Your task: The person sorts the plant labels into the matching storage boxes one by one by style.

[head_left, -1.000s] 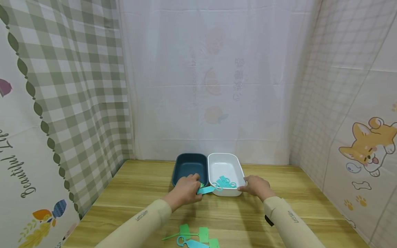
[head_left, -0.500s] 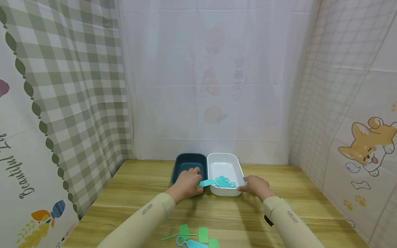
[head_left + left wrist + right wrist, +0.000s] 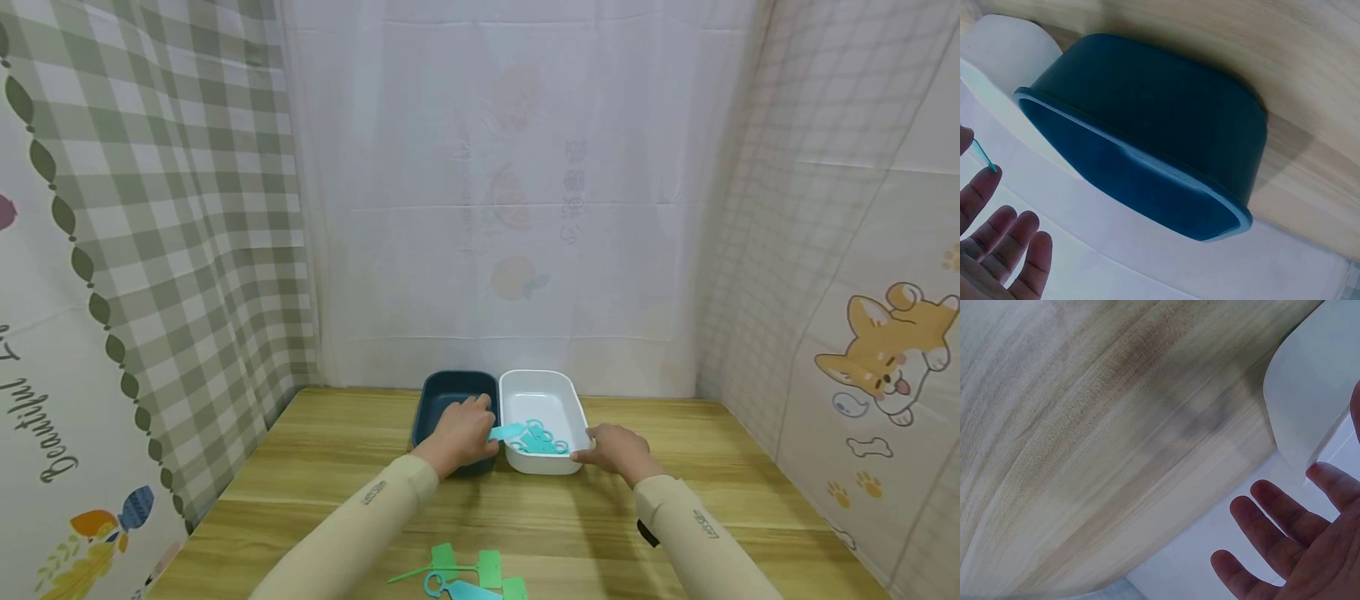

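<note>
My left hand (image 3: 462, 435) is over the near right part of the dark blue bin (image 3: 431, 406), pinching a teal plastic tag (image 3: 507, 432) between thumb and index finger. The tag reaches over the white bin (image 3: 542, 467), its far end near the teal tags (image 3: 542, 442) lying there, several with rings. In the left wrist view only the thin edge of the held tag (image 3: 984, 155) shows, and the other fingers are spread loosely. My right hand (image 3: 618, 451) grips the white bin's near right corner with thumb and index finger; its remaining fingers extend free in the right wrist view.
Green tags (image 3: 489, 569) and another teal tag (image 3: 465, 590) lie on the wooden table (image 3: 600, 533) at the near edge of view. The two bins stand side by side before a white curtain (image 3: 420, 208). Patterned cloths hang at both sides.
My left hand has moved right and slightly away from me, carrying the teal tag from the bins' near edge to over the white bin. The right hand stays at the white bin's corner.
</note>
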Tool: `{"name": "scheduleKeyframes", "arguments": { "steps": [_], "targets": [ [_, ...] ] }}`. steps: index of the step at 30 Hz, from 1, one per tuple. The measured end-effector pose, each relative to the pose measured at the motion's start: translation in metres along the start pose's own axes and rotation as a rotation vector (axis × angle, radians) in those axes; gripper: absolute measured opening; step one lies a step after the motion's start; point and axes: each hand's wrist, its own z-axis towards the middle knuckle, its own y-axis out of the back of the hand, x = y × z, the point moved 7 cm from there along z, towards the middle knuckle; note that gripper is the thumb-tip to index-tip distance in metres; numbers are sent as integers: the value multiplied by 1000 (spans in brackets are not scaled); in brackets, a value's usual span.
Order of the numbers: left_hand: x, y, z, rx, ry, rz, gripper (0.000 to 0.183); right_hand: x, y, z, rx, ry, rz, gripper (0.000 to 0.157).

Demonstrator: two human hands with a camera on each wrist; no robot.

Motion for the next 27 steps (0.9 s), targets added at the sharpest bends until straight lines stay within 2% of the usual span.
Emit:
{"name": "scheduleKeyframes", "arguments": {
  "steps": [11,27],
  "targets": [
    [-4,-3,15,3,29,8,25,2,1,-1,-2,5,-1,67],
    [-27,-14,27,-2,14,18,22,3,3,-3,8,-4,0,65]
  ]
}}
